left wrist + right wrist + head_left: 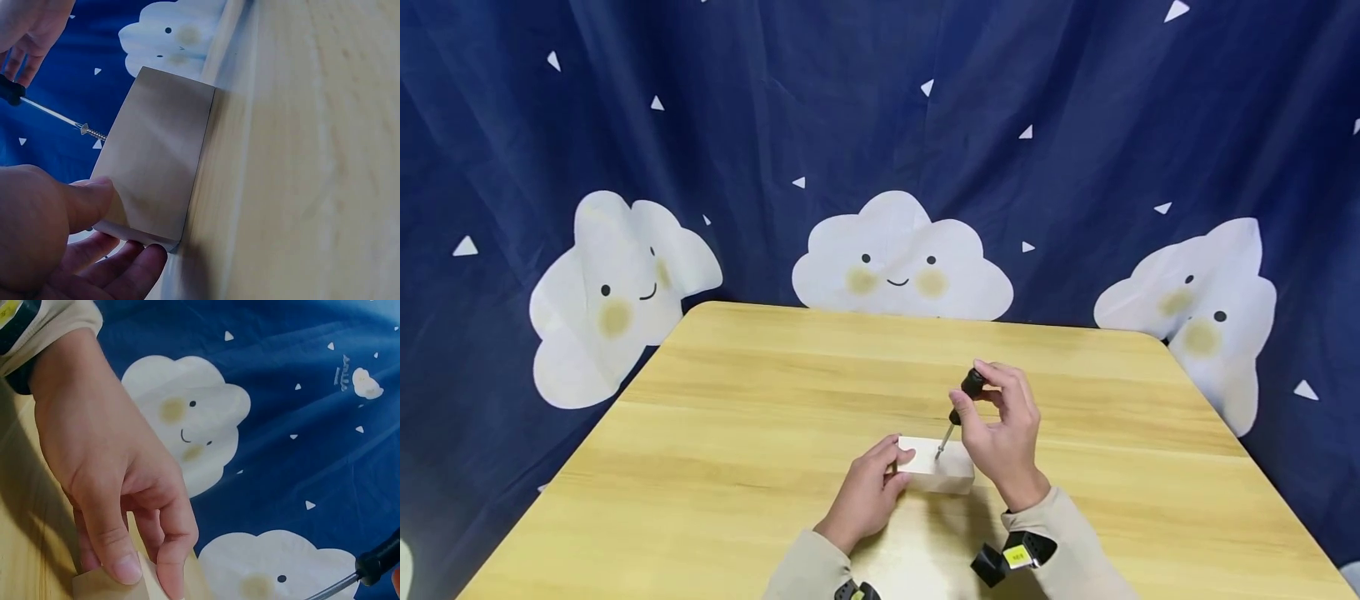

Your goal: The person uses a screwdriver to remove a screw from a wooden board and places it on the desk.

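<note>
A pale wooden block (934, 480) lies on the table. My left hand (867, 493) grips its left end, the thumb on the near face (145, 150) and the fingers around the end, as the left wrist view shows. My right hand (1009, 433) holds a screwdriver (973, 384) by its black handle, thumb on one side and fingers on the other. The steel shaft slants down to a screw (94, 132) that stands partly out of the block's top. In the right wrist view, the left hand (119, 456) pinches the block, with the screwdriver (378, 561) at the right edge.
The wooden table (700, 467) reaches back to a dark blue curtain (880, 100) printed with white clouds and small triangles. Both forearms wear beige sleeves, and a black strap with a yellow label (1018, 556) sits at the right wrist.
</note>
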`<state>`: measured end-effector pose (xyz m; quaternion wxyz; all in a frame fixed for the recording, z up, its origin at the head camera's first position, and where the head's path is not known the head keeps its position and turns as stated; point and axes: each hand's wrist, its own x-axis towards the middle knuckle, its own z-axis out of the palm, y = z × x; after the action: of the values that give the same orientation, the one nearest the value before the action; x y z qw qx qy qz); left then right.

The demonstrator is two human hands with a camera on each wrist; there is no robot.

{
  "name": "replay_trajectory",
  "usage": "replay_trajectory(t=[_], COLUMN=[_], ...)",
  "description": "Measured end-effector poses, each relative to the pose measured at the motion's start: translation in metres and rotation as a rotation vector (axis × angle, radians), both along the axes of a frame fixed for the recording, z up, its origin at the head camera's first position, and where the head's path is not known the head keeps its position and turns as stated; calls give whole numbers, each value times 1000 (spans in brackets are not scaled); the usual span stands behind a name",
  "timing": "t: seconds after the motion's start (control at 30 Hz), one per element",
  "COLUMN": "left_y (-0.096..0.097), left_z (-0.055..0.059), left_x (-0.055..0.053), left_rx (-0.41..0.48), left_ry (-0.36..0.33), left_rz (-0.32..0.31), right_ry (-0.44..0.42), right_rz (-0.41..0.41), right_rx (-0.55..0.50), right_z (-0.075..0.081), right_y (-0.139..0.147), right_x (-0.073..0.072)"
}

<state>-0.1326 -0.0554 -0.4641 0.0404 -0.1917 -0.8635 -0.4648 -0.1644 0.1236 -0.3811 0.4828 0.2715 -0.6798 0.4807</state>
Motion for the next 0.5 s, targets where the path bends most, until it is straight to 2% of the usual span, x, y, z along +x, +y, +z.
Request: replay_trajectory(t=[0.33,0.5], left_y=[1,0], left_z=[2,3], left_x=[-1,0], left_rx=[-26,-27], left_ry=[-7,-5], left_rz=[4,1], right_ry=[-52,-19], right_rz=[-24,-21], right_rx=[41,47], right_z=[0,-3], right_y=[2,3], right_x=[1,-1])
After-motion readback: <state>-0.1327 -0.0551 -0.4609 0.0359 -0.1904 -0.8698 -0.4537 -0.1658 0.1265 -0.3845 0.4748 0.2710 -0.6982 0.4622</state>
